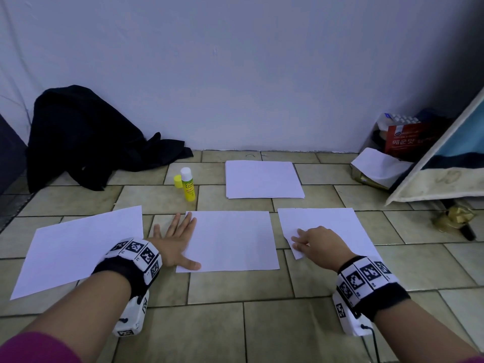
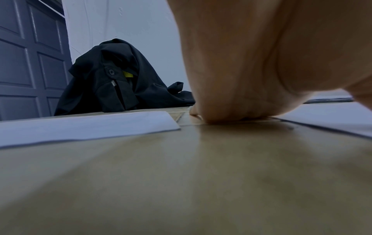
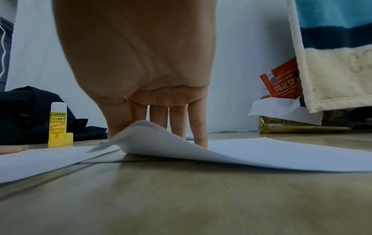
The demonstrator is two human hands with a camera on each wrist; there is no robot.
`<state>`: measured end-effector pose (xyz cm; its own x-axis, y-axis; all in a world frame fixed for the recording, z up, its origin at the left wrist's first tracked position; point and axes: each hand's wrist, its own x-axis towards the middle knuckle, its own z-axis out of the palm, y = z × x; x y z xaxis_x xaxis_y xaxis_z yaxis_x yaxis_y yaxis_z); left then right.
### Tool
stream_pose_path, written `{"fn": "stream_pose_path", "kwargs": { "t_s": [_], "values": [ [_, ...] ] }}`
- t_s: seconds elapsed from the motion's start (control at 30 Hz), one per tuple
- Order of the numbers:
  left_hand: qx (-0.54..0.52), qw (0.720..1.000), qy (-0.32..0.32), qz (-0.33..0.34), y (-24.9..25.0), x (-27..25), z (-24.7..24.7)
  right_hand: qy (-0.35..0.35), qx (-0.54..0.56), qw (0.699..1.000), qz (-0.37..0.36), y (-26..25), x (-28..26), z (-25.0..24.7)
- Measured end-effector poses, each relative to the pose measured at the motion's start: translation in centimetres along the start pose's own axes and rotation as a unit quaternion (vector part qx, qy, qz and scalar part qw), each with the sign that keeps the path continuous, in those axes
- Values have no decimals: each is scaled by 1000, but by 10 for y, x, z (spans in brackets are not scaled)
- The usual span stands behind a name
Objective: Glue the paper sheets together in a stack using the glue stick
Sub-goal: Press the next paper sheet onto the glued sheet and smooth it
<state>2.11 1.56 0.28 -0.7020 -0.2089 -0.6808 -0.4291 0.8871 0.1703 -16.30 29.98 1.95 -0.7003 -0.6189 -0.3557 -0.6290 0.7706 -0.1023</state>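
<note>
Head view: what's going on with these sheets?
A person is gluing paper sheets on a tiled floor. The left hand lies flat, thumb on the middle sheet. The right hand pinches up the near-left corner of the right sheet. The glue stick stands uncapped, untouched, beside its cap.

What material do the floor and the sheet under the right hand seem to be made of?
Floor: probably glazed ceramic tile; beige slabs with dark joint lines and a soft sheen.
Right sheet: thin matte white paper; its corner curls up limply at the right hand.
</note>
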Motion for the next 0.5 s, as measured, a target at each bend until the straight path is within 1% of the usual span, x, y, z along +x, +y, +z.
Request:
{"fn": "stream_pose_path", "kwargs": {
  "t_s": [0.1,0.23,0.37,0.5],
  "values": [
    [-12,1000,25,0,0,2,3,15,12,1000,4,2,1,-2],
    [-4,1000,4,19,-1,1,0,33,45,998,2,3,1,-3],
    [-4,999,4,34,-4,3,-1,124,111,986,21,17,3,-5],
    [-4,999,4,37,-4,3,-2,244,153,955,71,35,-2,-20]
  ]
}}
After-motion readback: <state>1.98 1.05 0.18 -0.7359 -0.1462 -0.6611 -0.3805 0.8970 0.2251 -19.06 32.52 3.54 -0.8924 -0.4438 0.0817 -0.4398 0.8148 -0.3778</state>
